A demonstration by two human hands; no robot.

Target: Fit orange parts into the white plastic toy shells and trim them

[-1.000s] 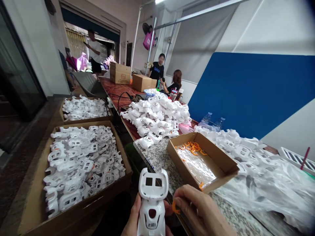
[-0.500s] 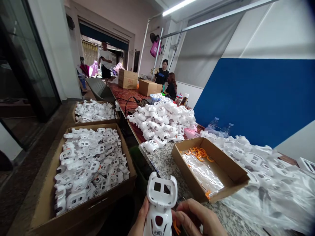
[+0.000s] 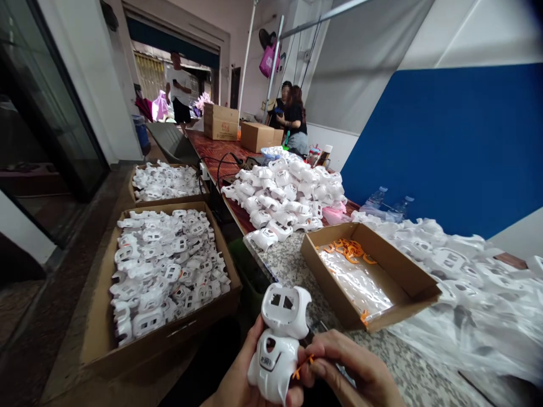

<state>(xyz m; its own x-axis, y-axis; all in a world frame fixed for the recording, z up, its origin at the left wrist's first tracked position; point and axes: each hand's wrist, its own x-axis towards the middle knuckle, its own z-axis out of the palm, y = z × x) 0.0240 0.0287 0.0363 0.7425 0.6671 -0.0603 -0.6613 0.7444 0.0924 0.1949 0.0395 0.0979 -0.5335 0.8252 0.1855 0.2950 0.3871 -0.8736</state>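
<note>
In the head view, my left hand [image 3: 237,370] is wrapped round a white plastic shell [image 3: 274,370] at the bottom middle. The shell has a framed upper part with two dark square windows and a rounded lower body with a small printed label. My right hand [image 3: 354,362] pinches a small orange plastic piece [image 3: 297,372] against the shell's lower right side. Part of that piece is hidden by my fingers. Something thin and dark shows just behind my right fingertips; I cannot make out what it is.
An open carton [image 3: 369,277] with orange pieces and a clear plastic bag stands on the speckled tabletop [image 3: 282,263]. White shells are heaped behind it [image 3: 282,198] and under plastic at right. Left, a large box [image 3: 169,271] and another hold shells. People are at the back.
The shell in my left hand has tilted and turned, so its lower body faces me more. My right hand has brought the orange piece up to its side. The view has shifted slightly.
</note>
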